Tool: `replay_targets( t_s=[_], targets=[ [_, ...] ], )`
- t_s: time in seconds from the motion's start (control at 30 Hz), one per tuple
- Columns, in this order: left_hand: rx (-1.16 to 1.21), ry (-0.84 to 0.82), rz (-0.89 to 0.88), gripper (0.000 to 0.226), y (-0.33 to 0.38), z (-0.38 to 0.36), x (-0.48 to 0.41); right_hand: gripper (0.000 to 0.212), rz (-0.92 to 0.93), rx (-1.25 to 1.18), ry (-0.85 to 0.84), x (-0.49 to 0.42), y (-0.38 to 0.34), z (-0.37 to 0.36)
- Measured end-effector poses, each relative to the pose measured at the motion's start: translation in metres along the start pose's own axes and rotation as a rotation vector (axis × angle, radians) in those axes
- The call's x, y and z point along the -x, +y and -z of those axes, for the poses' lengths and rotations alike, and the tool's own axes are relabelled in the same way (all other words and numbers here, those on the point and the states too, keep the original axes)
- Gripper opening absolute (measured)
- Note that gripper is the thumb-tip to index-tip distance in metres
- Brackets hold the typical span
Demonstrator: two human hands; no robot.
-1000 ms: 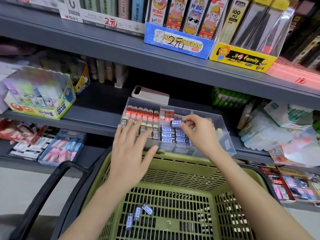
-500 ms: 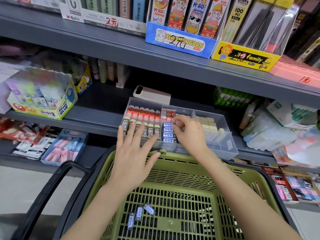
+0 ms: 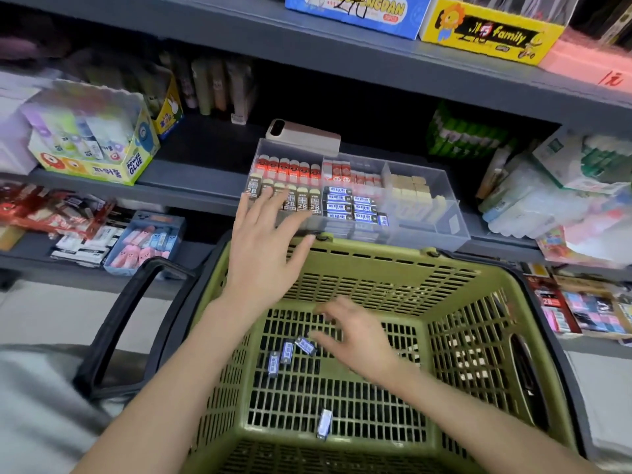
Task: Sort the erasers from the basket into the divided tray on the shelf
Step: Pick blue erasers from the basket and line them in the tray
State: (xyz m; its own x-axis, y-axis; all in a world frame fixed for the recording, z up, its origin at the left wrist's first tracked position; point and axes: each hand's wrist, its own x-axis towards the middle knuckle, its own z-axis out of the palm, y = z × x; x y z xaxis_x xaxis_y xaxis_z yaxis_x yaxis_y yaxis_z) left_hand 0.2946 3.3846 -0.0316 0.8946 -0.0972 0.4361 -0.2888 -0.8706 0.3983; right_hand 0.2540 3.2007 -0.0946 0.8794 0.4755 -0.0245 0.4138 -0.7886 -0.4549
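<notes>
On my feed the basket (image 3: 376,258) reads as moulded green plastic, slotted and fairly matt, with a smooth black plastic handle (image 3: 113,319). The divided tray (image 3: 427,230) is clear hard plastic with a faint sheen on its walls, and the erasers (image 3: 305,345) loose in the basket wear glossy printed sleeves; I cannot tell paper from film. The upper shelf (image 3: 205,25) looks like matt grey painted metal, carrying a glossy printed cardboard display box (image 3: 489,32).
</notes>
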Motion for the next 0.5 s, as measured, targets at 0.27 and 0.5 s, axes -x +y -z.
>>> replay_targets(
  t_s=[0.27, 0.5],
  targets=[
    [0.231, 0.111, 0.193, 0.023, -0.006, 0.025, 0.043, 0.104, -0.342, 0.307, -0.337, -0.010, 0.002, -0.122],
    [0.414, 0.093, 0.318, 0.017, -0.009, 0.023, 0.059, 0.068, -0.386, 0.312, -0.226, -0.010, 0.009, -0.145]
  ],
)
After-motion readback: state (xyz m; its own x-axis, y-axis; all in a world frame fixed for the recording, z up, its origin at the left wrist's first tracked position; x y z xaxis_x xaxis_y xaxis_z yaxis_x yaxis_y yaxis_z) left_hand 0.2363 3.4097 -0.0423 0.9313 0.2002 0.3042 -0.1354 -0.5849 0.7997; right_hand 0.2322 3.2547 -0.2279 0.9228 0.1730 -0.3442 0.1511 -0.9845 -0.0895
